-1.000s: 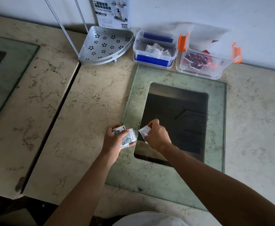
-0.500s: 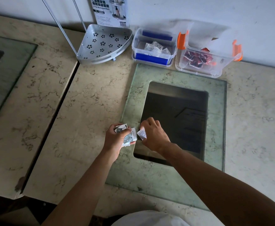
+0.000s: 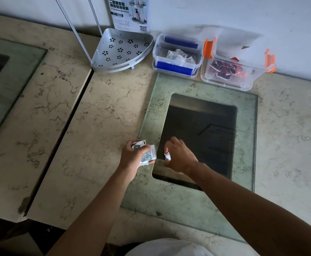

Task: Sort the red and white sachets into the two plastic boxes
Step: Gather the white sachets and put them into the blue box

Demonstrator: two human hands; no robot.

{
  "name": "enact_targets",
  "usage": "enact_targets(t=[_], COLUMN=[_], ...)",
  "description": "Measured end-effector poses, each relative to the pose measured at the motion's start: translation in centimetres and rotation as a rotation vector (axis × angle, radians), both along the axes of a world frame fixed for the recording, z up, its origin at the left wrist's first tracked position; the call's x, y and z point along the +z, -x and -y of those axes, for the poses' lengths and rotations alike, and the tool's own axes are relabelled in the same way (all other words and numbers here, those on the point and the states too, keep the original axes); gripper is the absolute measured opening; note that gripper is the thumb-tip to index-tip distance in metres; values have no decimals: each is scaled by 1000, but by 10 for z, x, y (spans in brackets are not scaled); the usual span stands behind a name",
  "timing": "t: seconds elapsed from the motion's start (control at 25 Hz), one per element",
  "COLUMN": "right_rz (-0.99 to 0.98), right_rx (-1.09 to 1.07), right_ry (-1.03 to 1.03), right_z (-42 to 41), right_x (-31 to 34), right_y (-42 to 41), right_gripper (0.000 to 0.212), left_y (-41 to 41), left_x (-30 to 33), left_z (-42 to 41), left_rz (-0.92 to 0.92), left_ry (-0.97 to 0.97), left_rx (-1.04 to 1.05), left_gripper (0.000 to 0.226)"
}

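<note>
My left hand grips a small stack of white sachets above the counter's near middle. Just to its right, my right hand is closed around one white sachet, of which only a corner shows under the fingers. At the back by the wall stand two clear plastic boxes. The box with blue clips holds white sachets. The box with orange clips to its right holds red sachets. Both boxes are open, their lids tilted back.
A glass plate covers a dark rectangular recess under my right hand. A perforated metal corner shelf with thin rods and a product card stands at the back left. A dark gap splits the marble counter.
My right hand has curled over its white sachet, hiding most of it, and dropped slightly toward the left hand's stack. The left hand has stayed put.
</note>
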State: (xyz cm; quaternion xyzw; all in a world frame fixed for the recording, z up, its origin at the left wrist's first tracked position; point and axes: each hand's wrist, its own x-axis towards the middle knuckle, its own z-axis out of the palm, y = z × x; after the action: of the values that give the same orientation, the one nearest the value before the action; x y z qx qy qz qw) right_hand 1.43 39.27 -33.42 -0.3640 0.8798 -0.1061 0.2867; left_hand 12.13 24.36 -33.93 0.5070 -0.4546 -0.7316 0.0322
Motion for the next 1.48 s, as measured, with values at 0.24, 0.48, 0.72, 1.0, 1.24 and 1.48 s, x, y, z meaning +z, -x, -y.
enact_targets(t=[0.24,0.48,0.72,1.0,1.24,1.48], right_rz=[114,62,421,627,868,759], right_rx=[-382,-175,-358,-805,-802,-810], right_ry=[391,596,709,719,725,795], right_z=[4,16,16,34,49,80], right_x=[14,35,34,44,40,58], right_y=[-1,-9,-1,58,99,173], right_gripper=[27,18,26,40,16,22], left_y=[2,15,32,80,140,216], left_x=[2,9,7,24,36,60], left_z=[-2,-2,2,10,24,58], left_rz=[-48,-192,-386,-452,-343,-307], left_ry=[-19,-187,-348,-326,-148,31], left_rx=[-38,-22,-33,-1,-84,-205], left_gripper=[46,74,59,53,45,49])
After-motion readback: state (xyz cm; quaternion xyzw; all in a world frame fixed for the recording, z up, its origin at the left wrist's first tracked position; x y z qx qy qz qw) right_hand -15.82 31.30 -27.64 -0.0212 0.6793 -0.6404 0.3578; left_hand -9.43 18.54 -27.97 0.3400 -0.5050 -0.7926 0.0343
